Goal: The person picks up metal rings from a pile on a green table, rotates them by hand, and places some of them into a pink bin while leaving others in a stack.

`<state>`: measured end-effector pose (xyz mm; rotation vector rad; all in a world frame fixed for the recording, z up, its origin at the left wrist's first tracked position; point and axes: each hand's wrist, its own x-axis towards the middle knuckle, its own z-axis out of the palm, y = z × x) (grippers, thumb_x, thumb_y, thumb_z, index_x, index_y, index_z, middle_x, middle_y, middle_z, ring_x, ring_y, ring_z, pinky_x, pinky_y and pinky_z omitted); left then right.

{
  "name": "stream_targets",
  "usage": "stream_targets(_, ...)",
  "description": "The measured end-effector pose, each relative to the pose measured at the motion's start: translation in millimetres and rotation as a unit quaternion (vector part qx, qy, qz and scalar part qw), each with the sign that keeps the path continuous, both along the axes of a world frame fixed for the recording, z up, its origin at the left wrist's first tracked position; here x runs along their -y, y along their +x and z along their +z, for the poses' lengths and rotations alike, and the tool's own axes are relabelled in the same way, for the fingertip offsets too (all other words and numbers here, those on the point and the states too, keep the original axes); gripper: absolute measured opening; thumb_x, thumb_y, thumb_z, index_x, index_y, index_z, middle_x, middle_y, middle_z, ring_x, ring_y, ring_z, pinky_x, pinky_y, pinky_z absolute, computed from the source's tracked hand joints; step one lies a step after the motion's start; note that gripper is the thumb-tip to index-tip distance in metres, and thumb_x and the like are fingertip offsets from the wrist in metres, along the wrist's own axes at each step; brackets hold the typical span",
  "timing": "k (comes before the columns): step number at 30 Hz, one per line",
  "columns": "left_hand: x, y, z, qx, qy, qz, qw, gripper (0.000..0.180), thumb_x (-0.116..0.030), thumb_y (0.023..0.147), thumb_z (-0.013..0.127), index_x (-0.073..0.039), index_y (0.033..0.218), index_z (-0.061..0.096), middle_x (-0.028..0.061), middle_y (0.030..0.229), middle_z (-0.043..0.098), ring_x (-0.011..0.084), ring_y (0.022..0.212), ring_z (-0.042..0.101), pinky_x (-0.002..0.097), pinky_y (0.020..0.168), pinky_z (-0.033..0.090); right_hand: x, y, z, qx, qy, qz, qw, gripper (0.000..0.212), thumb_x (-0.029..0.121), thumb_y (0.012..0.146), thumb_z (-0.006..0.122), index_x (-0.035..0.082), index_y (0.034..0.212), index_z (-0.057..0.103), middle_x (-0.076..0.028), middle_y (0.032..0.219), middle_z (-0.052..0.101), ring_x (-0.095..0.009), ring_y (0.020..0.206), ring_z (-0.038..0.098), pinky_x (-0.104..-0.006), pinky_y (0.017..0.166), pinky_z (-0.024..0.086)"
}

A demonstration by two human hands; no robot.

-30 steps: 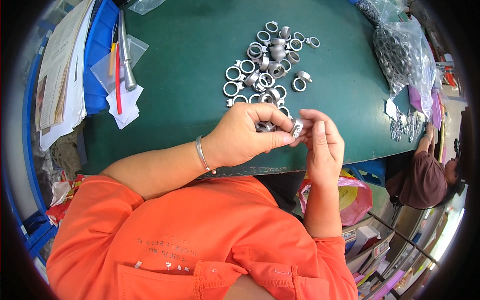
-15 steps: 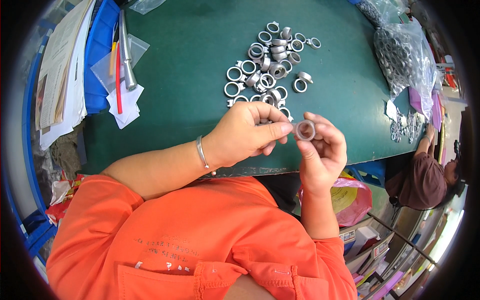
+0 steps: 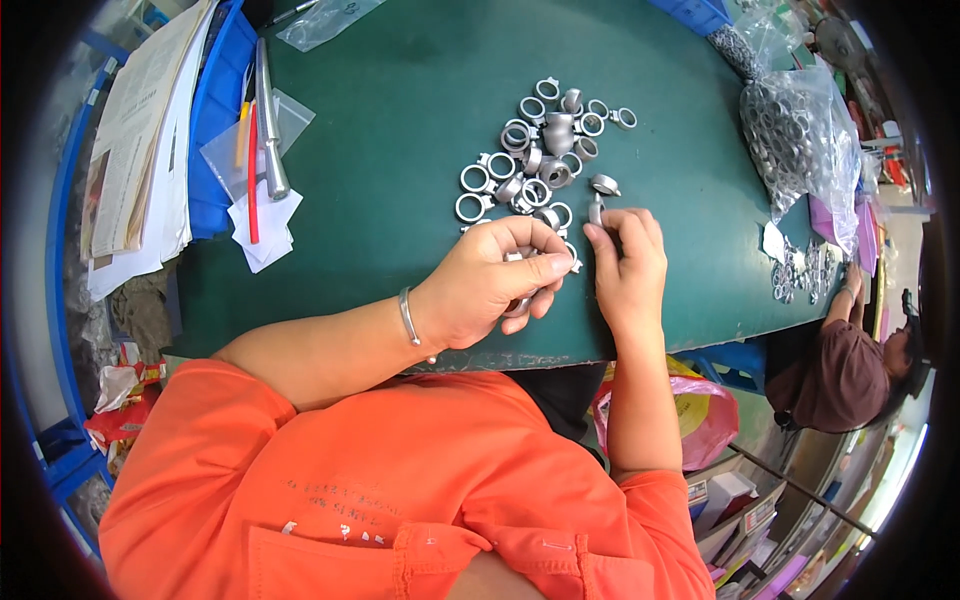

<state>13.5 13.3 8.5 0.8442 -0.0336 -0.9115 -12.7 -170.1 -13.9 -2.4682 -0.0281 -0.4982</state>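
Small silver-grey metal rings with a short side tab, among them a flat-lying ring (image 3: 470, 207), lie in a loose heap on the green table. My left hand (image 3: 495, 275) is closed at the heap's near edge, fingers curled, with a metal ring (image 3: 518, 306) partly showing beneath them. Whether more rings are inside that hand is hidden. To its right, my right hand (image 3: 630, 265) pinches a ring (image 3: 597, 210) turned on edge, thumb and fingers at its near side. Just beyond stands another ring (image 3: 604, 184), its tab pointing right.
On the left are a blue tray (image 3: 215, 130) with papers, a metal rod (image 3: 268, 130) and a red stick (image 3: 252, 190). A clear bag of rings (image 3: 785, 135) sits at the far right, near small loose parts (image 3: 805, 270). Another person (image 3: 840, 370) works beyond the right edge.
My right hand has left my left hand and reached a ring lying flat on the table, which is now tipped on edge. The ring between both hands is gone from there. The whole view has shifted.
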Motion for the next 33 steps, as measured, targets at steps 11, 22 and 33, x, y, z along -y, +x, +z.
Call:
stream_targets(11,2.7,-4.0,1.5,0.071,0.059,0.003,0.996,0.012,-0.013,0.087,0.057,-0.001,0.089,0.058,0.004,0.071,0.056,0.0069,0.052,0.052,0.0173,0.036,0.037,-10.1,-38.0,12.1,-0.011,0.321,0.139,0.937,0.013,-0.001,0.076,0.064,-0.001,0.087,0.058,-0.011,0.086,0.06,-0.018,0.074,0.058,-0.0268,0.067,0.047)
stream_targets(22,1.5,-5.8,6.2,0.176,0.083,-0.003,0.981,0.009,-0.007,0.083,0.062,0.0,0.088,0.06,0.0038,0.071,0.058,0.0057,0.053,0.051,0.0179,0.043,0.038,-24.6,-43.6,16.4,0.011,0.419,0.063,0.906,0.017,-0.004,0.085,0.054,-0.003,0.102,0.052,-0.012,0.09,0.059,-0.016,0.073,0.058,-0.0271,0.067,0.049)
stream_targets(33,2.2,-9.3,6.7,0.238,0.11,0.03,0.964,0.009,-0.007,0.085,0.059,-0.001,0.091,0.058,0.0056,0.077,0.06,0.0071,0.055,0.054,0.0172,0.043,0.04,-19.3,-41.1,15.6,0.001,0.56,0.14,0.817,0.026,-0.003,0.082,0.059,-0.003,0.106,0.05,-0.013,0.097,0.056,-0.016,0.083,0.057,-0.0275,0.074,0.048)
